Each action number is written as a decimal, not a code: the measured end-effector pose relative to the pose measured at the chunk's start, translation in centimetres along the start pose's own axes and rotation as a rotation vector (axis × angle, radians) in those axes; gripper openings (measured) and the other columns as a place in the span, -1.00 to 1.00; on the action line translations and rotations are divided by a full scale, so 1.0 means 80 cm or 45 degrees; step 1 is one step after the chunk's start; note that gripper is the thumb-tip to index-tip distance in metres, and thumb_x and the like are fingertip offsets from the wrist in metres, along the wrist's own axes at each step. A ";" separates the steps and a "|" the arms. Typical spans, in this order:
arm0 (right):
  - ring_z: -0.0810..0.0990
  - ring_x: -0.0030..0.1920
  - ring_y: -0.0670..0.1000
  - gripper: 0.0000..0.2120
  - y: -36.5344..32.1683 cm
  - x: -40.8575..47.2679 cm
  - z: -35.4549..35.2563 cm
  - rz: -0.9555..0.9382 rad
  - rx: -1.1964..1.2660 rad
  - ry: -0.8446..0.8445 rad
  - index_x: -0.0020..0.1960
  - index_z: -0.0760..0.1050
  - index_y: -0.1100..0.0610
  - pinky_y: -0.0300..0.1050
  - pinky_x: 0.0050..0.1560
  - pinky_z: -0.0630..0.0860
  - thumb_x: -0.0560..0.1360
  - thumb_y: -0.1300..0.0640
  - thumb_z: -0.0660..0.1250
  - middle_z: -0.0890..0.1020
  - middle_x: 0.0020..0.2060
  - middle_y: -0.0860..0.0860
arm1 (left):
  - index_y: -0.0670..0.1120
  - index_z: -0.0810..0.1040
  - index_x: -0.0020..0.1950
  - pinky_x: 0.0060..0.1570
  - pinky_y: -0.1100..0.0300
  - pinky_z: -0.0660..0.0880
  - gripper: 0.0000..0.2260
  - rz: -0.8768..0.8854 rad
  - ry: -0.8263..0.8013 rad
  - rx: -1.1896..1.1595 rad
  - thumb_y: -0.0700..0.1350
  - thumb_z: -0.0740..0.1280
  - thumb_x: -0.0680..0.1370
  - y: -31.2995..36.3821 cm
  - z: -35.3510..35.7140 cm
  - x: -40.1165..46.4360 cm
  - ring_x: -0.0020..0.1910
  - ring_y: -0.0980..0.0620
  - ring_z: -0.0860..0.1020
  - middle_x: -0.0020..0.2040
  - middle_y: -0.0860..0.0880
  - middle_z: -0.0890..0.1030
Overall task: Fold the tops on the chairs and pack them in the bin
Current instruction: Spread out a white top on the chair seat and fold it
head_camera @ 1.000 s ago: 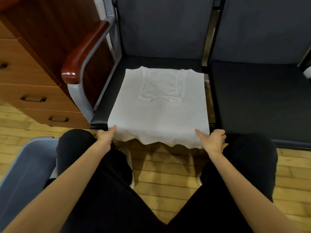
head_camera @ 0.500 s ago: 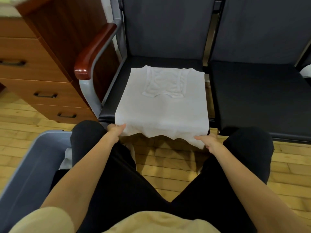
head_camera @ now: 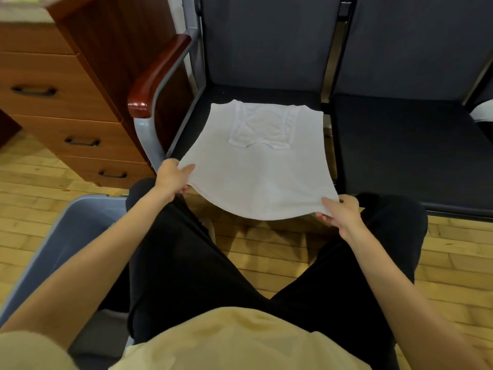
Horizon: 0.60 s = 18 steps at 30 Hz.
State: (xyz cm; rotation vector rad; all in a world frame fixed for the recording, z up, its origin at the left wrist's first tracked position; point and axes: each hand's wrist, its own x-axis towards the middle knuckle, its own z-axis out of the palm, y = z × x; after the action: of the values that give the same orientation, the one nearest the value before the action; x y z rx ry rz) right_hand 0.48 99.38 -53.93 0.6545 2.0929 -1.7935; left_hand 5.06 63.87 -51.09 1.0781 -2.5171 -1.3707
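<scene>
While both hands pinch its near corners, the folded white sleeveless cotton top [head_camera: 256, 166] lies partly on the dark padded seat of the left chair [head_camera: 202, 108], its straps and neckline toward the backrest and its near edge lifted clear of the seat front, sagging between the hands above the wooden plank floor [head_camera: 266, 249]. The left hand [head_camera: 170, 178] has its grip closed on the near left corner, thumb on top of the cloth and fingers curled beneath. The right hand [head_camera: 340, 212] has its grip closed on the near right corner in the same way, thumb over the fabric. A grey plastic bin [head_camera: 66, 241] stands on the floor by the person's left leg, its rim just beside the black trousers. The chair's glossy reddish wooden armrest [head_camera: 157, 76] rises to the left of the top, and a brown wooden drawer cabinet with dark handles [head_camera: 58, 102] stands beyond it. A second dark padded chair [head_camera: 405, 145] adjoins on the right, its seat bare near the top.
</scene>
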 end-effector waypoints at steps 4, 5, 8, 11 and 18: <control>0.50 -0.35 -0.07 -0.59 -0.009 -0.012 -0.010 -0.055 0.376 0.171 0.33 0.29 0.08 -0.30 -0.43 0.49 0.54 0.27 0.33 0.51 0.04 0.13 | -0.13 0.42 0.01 -0.49 0.29 0.49 -0.86 -0.038 0.073 -0.335 -0.10 0.33 0.59 0.004 -0.022 -0.009 -0.47 0.07 0.42 -0.24 -0.10 0.48; 0.49 -0.34 -0.08 -0.58 -0.015 -0.012 -0.011 -0.035 0.486 0.173 0.33 0.31 0.05 -0.33 -0.46 0.46 0.54 0.28 0.33 0.50 0.08 0.13 | -0.14 0.41 0.08 -0.45 0.29 0.51 -0.85 -0.099 0.012 -0.547 -0.12 0.33 0.59 0.004 -0.026 -0.007 -0.50 0.11 0.41 -0.26 -0.08 0.48; 0.53 -0.29 -0.09 -0.68 -0.046 -0.010 -0.003 0.058 0.833 0.087 0.28 0.46 0.17 -0.32 -0.38 0.50 0.54 0.29 0.32 0.56 0.08 0.14 | -0.16 0.49 0.11 -0.27 0.29 0.56 -0.89 -0.281 -0.256 -1.210 -0.20 0.30 0.59 0.010 -0.029 0.005 -0.47 0.18 0.47 -0.31 -0.05 0.55; 0.64 -0.21 -0.07 -0.74 -0.078 0.010 0.007 0.104 1.103 0.061 0.19 0.55 0.26 -0.31 -0.28 0.55 0.51 0.28 0.37 0.62 0.09 0.17 | -0.14 0.52 0.06 -0.14 0.29 0.58 -0.92 -0.364 -0.371 -1.673 -0.21 0.31 0.57 0.029 -0.021 0.019 -0.40 0.18 0.54 -0.30 -0.02 0.58; 0.63 -0.06 -0.10 -0.81 -0.158 0.101 0.025 0.021 1.200 -0.174 -0.08 0.68 0.10 -0.32 -0.11 0.55 0.35 0.06 0.56 0.64 0.06 0.05 | -0.22 0.66 -0.09 -0.05 0.18 0.60 -0.90 -0.317 -0.406 -2.037 -0.24 0.35 0.53 0.085 -0.004 0.093 -0.12 0.11 0.64 -0.13 -0.06 0.67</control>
State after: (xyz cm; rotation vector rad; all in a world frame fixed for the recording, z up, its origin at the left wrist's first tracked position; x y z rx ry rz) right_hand -13.12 97.13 -47.74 0.7073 1.0524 -2.6847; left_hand -4.07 61.44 -47.57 0.6985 -0.6038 -2.7686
